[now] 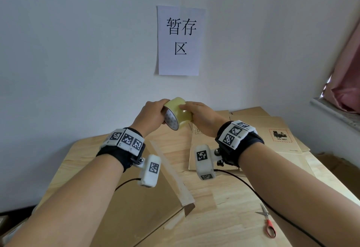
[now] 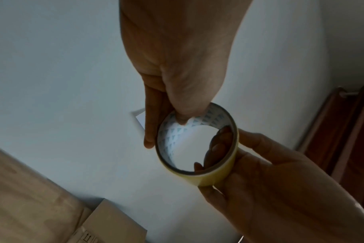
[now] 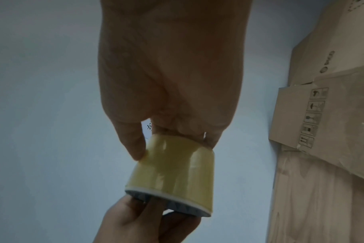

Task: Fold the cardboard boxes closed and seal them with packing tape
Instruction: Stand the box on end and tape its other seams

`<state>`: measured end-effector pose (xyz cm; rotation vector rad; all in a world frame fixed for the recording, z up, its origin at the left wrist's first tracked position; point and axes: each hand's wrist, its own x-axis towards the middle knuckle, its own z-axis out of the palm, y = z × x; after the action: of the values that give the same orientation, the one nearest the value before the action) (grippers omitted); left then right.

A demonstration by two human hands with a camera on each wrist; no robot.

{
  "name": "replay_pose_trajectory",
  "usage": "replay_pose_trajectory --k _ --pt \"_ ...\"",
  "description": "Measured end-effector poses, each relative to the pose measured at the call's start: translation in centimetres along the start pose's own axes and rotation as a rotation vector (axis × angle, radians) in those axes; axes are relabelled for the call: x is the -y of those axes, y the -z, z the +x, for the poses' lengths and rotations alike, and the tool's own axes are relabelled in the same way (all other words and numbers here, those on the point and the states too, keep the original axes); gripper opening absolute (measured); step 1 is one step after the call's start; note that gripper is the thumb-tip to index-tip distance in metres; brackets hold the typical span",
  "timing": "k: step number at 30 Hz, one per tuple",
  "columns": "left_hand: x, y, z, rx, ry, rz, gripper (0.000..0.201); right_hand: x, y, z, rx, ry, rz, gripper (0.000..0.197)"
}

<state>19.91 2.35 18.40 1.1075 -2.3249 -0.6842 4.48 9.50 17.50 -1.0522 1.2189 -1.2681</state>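
A yellowish roll of packing tape (image 1: 178, 113) is held up in front of the wall by both hands. My left hand (image 1: 151, 115) grips its near rim, thumb inside the patterned core (image 2: 178, 131) and fingers outside. My right hand (image 1: 198, 118) holds the roll's outer face, thumb pressing on the tape surface (image 3: 172, 166). Below my left forearm lies a large brown cardboard box (image 1: 136, 203) with a raised flap (image 1: 171, 176). Flattened cardboard boxes (image 1: 272, 135) are stacked at the table's back right.
Red-handled scissors (image 1: 267, 221) lie on the wooden table (image 1: 224, 217) near the front right, beside a black cable (image 1: 259, 196). A paper sign (image 1: 180, 41) hangs on the white wall. A window sill and pink curtain (image 1: 346, 83) are at the right.
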Motion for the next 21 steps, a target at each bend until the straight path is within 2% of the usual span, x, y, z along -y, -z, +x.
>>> replay_pose_trajectory --k 4,7,9,12,14,21 --pt "0.24 0.05 0.05 0.031 0.033 -0.104 0.032 0.16 0.02 -0.39 0.083 0.028 0.038 0.035" --pt "0.34 -0.17 -0.29 0.027 0.035 -0.08 0.032 0.08 0.04 -0.56 0.078 0.007 0.02 0.034" --pt "0.17 -0.27 -0.33 -0.013 -0.006 0.075 0.037 0.08 -0.24 -0.68 0.04 -0.024 -0.03 0.029" --pt "-0.33 -0.48 -0.19 -0.061 -0.088 0.504 0.043 0.01 -0.64 -0.85 -0.052 -0.099 -0.071 0.022" --pt "-0.53 -0.58 -0.06 -0.063 -0.11 0.575 0.043 -0.07 -0.61 -0.83 -0.068 -0.119 -0.034 0.019" --pt "0.26 -0.77 0.28 -0.012 0.009 0.141 0.041 -0.31 -0.54 -1.0 -0.025 -0.079 0.036 0.019"
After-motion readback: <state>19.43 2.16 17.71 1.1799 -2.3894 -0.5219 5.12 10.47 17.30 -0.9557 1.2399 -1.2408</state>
